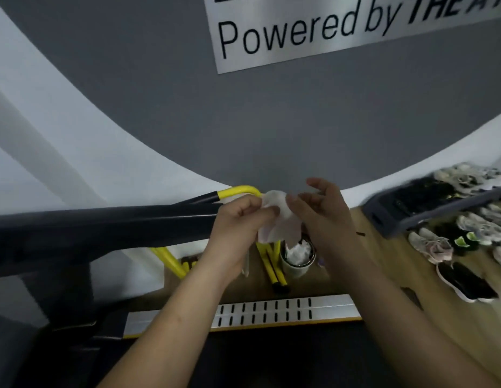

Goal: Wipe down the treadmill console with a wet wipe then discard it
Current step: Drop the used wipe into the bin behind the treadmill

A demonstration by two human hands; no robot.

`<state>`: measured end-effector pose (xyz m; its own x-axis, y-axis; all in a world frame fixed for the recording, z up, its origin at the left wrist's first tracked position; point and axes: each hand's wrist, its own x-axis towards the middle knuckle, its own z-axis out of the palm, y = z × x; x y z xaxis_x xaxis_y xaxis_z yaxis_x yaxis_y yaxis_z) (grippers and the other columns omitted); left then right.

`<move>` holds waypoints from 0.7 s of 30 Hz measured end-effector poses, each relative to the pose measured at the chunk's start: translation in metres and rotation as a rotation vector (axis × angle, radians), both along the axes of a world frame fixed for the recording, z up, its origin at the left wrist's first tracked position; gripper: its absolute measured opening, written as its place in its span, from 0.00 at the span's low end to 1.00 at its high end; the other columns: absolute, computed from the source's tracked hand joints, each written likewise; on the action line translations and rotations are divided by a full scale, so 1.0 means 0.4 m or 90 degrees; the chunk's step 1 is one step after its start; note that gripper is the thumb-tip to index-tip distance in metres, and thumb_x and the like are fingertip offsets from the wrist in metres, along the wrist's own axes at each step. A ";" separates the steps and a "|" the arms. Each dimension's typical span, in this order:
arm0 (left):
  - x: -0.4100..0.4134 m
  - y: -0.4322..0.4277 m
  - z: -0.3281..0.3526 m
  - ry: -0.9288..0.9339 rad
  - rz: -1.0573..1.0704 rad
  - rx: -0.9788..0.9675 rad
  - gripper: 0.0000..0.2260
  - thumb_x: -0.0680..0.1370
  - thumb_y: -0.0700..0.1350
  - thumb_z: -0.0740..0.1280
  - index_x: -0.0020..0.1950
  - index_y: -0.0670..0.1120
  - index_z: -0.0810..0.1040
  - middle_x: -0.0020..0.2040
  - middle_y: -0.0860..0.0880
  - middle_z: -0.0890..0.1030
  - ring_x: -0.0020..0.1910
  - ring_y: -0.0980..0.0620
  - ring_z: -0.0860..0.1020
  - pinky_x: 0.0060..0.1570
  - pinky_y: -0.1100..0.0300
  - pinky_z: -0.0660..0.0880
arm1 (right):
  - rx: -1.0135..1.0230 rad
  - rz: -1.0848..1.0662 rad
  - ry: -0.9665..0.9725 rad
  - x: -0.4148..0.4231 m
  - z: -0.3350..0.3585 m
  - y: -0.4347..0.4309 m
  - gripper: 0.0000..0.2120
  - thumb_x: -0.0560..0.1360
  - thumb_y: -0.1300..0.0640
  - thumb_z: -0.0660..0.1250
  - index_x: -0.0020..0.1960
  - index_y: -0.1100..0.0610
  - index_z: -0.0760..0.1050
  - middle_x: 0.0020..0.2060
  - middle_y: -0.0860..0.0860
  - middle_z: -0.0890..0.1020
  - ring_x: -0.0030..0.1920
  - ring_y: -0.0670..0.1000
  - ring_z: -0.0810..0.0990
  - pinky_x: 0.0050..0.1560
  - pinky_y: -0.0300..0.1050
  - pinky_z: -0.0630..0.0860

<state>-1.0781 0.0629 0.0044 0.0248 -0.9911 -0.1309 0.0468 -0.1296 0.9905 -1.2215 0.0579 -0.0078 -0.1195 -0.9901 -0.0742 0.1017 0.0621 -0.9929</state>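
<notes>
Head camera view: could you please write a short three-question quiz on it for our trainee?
1. True or false: the crumpled white wet wipe lies on the floor.
2. How many hands hold it? A none, B one, C two.
3. What colour is the curved metal rail behind the wipe?
Key: 1 false; 2 C, left hand and right hand; 3 yellow.

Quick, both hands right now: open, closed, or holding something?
Left hand: closed, gripping the crumpled white wet wipe.
Right hand: thumb pinches the same wipe, fingers loosely raised.
</notes>
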 end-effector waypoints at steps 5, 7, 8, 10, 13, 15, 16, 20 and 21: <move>-0.154 -0.072 -0.049 0.029 -0.006 0.068 0.16 0.70 0.44 0.77 0.35 0.42 0.70 0.38 0.41 0.74 0.38 0.44 0.74 0.43 0.50 0.74 | -0.036 0.042 0.198 -0.163 -0.069 -0.007 0.19 0.70 0.50 0.76 0.58 0.49 0.76 0.51 0.46 0.82 0.50 0.44 0.81 0.47 0.38 0.80; -0.199 -0.105 -0.074 -0.007 -0.010 0.051 0.17 0.72 0.42 0.76 0.34 0.44 0.67 0.32 0.43 0.72 0.31 0.49 0.72 0.34 0.60 0.72 | -0.023 0.026 0.205 -0.213 -0.089 -0.023 0.12 0.72 0.54 0.74 0.55 0.49 0.79 0.46 0.45 0.84 0.45 0.44 0.82 0.43 0.37 0.79; -0.219 -0.120 -0.084 -0.019 -0.011 0.040 0.16 0.73 0.38 0.74 0.36 0.44 0.67 0.30 0.46 0.73 0.28 0.52 0.72 0.29 0.64 0.71 | -0.018 0.012 0.200 -0.234 -0.102 -0.036 0.08 0.73 0.55 0.73 0.52 0.48 0.80 0.42 0.45 0.84 0.42 0.45 0.82 0.41 0.38 0.79; -0.249 -0.155 -0.102 -0.011 -0.028 0.051 0.09 0.74 0.33 0.73 0.45 0.42 0.73 0.35 0.46 0.81 0.31 0.52 0.79 0.29 0.65 0.74 | -0.010 -0.021 0.196 -0.269 -0.123 -0.066 0.05 0.75 0.57 0.72 0.47 0.47 0.80 0.38 0.47 0.84 0.37 0.48 0.83 0.36 0.41 0.79; -0.280 -0.226 -0.141 -0.045 -0.069 0.045 0.10 0.75 0.34 0.72 0.53 0.45 0.81 0.45 0.45 0.85 0.41 0.51 0.84 0.37 0.61 0.79 | 0.008 -0.086 0.189 -0.307 -0.154 -0.132 0.06 0.75 0.59 0.72 0.46 0.48 0.79 0.36 0.48 0.83 0.35 0.46 0.82 0.34 0.36 0.76; -0.297 -0.278 -0.182 -0.129 -0.101 0.009 0.10 0.76 0.36 0.72 0.47 0.51 0.84 0.44 0.52 0.86 0.42 0.54 0.84 0.39 0.62 0.79 | 0.016 -0.127 0.212 -0.324 -0.175 -0.181 0.08 0.74 0.59 0.73 0.44 0.49 0.76 0.37 0.48 0.82 0.38 0.44 0.81 0.38 0.36 0.76; -0.305 -0.302 -0.198 -0.174 -0.127 -0.009 0.10 0.76 0.38 0.72 0.45 0.54 0.84 0.43 0.55 0.85 0.42 0.57 0.83 0.40 0.64 0.78 | 0.017 -0.141 0.217 -0.328 -0.185 -0.207 0.10 0.73 0.60 0.73 0.42 0.48 0.74 0.39 0.48 0.81 0.40 0.45 0.81 0.41 0.39 0.77; -0.324 -0.386 -0.255 -0.232 -0.143 -0.033 0.02 0.75 0.44 0.74 0.47 0.49 0.85 0.43 0.57 0.84 0.43 0.62 0.81 0.46 0.67 0.77 | 0.036 -0.127 0.238 -0.334 -0.220 -0.320 0.13 0.73 0.63 0.72 0.39 0.48 0.74 0.38 0.46 0.81 0.43 0.49 0.82 0.48 0.51 0.81; -0.325 -0.404 -0.269 -0.215 -0.137 -0.030 0.03 0.75 0.44 0.74 0.47 0.47 0.85 0.43 0.56 0.85 0.44 0.61 0.81 0.48 0.64 0.78 | 0.043 -0.117 0.257 -0.332 -0.231 -0.345 0.12 0.74 0.63 0.72 0.40 0.48 0.74 0.38 0.46 0.81 0.43 0.48 0.82 0.47 0.52 0.82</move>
